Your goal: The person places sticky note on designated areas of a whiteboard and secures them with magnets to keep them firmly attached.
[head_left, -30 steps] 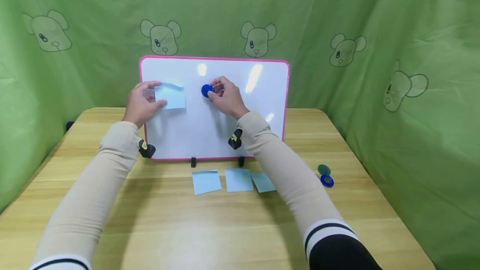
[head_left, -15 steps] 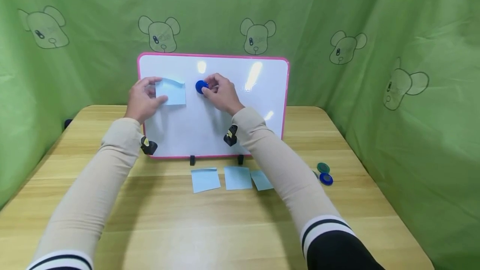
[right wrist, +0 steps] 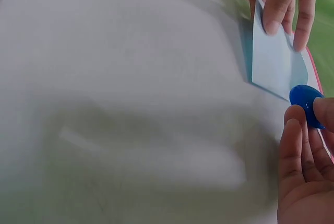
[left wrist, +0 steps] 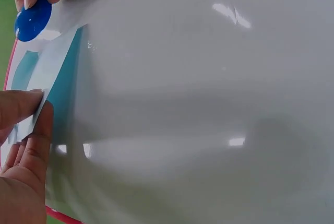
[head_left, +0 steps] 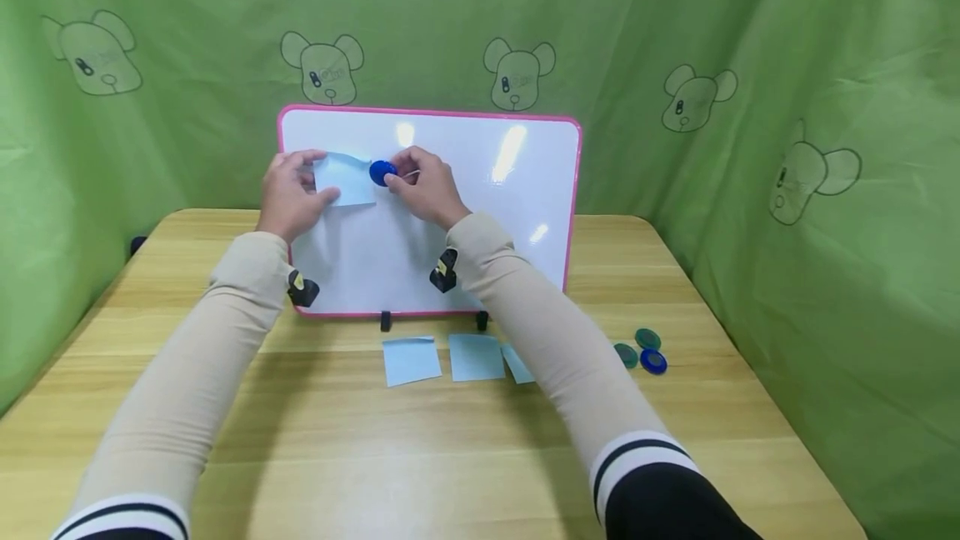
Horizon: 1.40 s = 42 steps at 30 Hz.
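My left hand [head_left: 291, 198] pinches a light blue sticky note [head_left: 348, 182] by its left edge, in front of the upper left of the whiteboard [head_left: 450, 257]. In the left wrist view the thumb lies on the front of the note [left wrist: 52, 67] and fingers are behind it. My right hand [head_left: 429, 186] grips a round blue magnet [head_left: 381, 172] between thumb and fingers. The magnet is right at the note's upper right edge. The right wrist view has the magnet [right wrist: 306, 101] close by the note's corner.
The pink-framed board stands upright on black feet [head_left: 386, 321]. Several sticky notes lie before it, such as one [head_left: 412, 361] at the left. Right of my right sleeve are two green magnets [head_left: 648, 339] and a blue disc magnet [head_left: 653, 361]. A green curtain [head_left: 420, 7] surrounds the wooden table [head_left: 337, 457].
My right hand has moved left with the blue magnet, from the middle of the board to the note's edge. The left hand and its note have stayed nearly in place.
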Motion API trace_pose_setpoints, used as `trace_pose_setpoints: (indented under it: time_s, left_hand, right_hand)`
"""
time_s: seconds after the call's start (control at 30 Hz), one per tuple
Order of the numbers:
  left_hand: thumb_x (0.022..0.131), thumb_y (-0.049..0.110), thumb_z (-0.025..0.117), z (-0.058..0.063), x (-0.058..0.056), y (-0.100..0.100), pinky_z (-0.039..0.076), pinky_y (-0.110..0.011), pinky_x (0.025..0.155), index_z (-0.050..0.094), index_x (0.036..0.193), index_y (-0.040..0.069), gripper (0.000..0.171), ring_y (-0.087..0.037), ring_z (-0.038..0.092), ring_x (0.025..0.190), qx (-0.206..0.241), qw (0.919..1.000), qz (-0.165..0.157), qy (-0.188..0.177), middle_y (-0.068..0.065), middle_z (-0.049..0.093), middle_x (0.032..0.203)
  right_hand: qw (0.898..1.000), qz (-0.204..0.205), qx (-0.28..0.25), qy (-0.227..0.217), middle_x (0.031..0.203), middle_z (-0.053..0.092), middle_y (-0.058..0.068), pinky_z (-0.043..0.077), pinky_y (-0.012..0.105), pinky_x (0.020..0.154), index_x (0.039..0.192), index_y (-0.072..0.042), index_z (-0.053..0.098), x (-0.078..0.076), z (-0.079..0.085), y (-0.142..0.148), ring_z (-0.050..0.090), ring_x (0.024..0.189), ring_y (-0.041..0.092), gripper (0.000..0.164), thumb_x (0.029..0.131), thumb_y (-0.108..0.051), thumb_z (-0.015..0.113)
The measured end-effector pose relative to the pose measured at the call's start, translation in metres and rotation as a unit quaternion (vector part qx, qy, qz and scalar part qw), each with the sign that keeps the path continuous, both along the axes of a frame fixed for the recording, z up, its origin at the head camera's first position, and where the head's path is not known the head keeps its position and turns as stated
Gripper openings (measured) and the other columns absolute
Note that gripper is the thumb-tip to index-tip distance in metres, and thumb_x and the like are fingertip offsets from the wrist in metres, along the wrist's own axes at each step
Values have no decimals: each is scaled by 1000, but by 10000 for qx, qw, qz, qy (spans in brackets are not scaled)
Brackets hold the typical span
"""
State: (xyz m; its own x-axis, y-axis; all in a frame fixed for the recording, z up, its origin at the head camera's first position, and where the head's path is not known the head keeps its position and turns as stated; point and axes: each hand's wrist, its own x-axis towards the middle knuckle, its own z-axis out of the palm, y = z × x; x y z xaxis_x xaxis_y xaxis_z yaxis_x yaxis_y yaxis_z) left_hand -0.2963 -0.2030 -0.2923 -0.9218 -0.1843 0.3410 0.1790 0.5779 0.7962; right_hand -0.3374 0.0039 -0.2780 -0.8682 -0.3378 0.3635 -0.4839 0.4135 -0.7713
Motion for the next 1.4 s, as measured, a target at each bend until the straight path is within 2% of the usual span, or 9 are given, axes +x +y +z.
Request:
trace_pose_setpoints:
  time_s: [0.63,0.93,1.4]
  left_hand:
    - [83,4,72,2,1,-1,49,-43,92,52,137,4,58,-33,53,113,-20,10000,2,18,-18,43,135]
    - [83,2,72,2,-1,-1,49,-44,93,51,137,4,58,-34,53,114,-33,10000,-21,36,-18,45,133]
    - [84,2,71,2,0,0,48,-43,94,50,137,4,58,-33,52,114,23,10000,-11,10,-17,44,136]
  right_hand:
    - [9993,-266,217,-153,96,68,5,50,18,71,103,-5,63,3,3,-36,61,84,12,18,91,-17,69]
    - [9981,-575,139,-154,98,69,5,50,15,73,103,-6,65,-4,5,-44,63,88,11,17,91,-17,69]
    - [9926,-1210,-7,-72,101,71,2,48,20,84,107,-11,68,-3,10,-55,64,93,10,19,92,-24,67]
